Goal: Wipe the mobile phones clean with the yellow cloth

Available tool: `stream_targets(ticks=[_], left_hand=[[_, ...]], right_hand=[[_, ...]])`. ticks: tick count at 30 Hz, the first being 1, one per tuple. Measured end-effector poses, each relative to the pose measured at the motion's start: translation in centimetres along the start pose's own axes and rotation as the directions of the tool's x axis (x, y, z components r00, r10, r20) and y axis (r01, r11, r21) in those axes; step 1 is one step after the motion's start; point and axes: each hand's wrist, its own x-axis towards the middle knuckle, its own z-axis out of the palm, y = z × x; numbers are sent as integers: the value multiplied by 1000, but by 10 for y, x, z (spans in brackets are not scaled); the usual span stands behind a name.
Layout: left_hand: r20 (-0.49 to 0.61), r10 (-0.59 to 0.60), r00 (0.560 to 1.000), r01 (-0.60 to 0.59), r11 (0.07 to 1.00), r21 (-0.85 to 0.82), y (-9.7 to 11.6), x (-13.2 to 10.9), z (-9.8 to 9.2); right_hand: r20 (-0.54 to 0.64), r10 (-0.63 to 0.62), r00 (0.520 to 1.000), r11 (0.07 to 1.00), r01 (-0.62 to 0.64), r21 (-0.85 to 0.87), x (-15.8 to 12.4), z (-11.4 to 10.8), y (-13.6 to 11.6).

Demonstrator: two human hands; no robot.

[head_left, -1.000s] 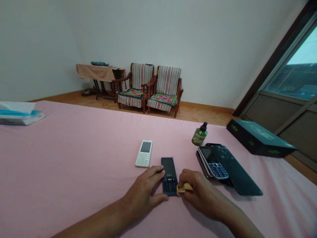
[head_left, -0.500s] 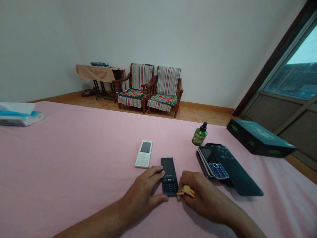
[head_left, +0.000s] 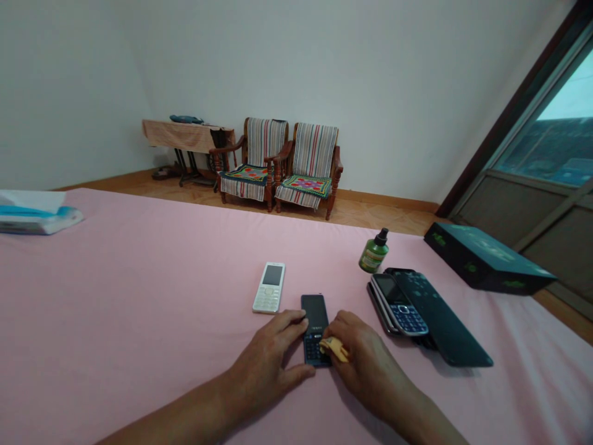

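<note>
A dark keypad phone (head_left: 315, 312) lies face up on the pink cloth in front of me. My left hand (head_left: 271, 352) grips its left side, fingertips on the upper edge and thumb by the bottom corner. Pinched in my right hand (head_left: 364, 355) is a small yellow cloth (head_left: 336, 348), pressed onto the right part of the phone's keypad. Just beyond, to the left, a white keypad phone (head_left: 269, 287) lies face up. The dark phone's lower right keys are partly hidden by the yellow cloth and my fingers.
On the right, a blue keypad phone (head_left: 401, 306) rests on other phones beside a large dark slab (head_left: 445, 321). Behind stand a green spray bottle (head_left: 373, 252) and a black box (head_left: 482, 259). A white-and-blue packet (head_left: 39, 216) lies far left on the pink cloth (head_left: 162, 278).
My right hand has moved left and slightly up with the yellow cloth, from the phone's lower right edge onto its keypad. My left hand and the phone have stayed put.
</note>
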Motion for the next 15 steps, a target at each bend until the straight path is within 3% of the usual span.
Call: stream_targets(ticks=[4, 9, 15], left_hand=[[-11, -1, 1000, 1, 1000, -3, -1, -1, 1], [-12, 8, 1000, -8, 1000, -23, 1, -1, 0], [-20, 6, 1000, -6, 999, -44, 3, 1, -1]], right_hand=[[-39, 7, 999, 1000, -8, -10, 1, 3, 0], [93, 34, 995, 997, -27, -71, -2, -5, -3], [154, 60, 986, 988, -37, -148, -4, -13, -12]])
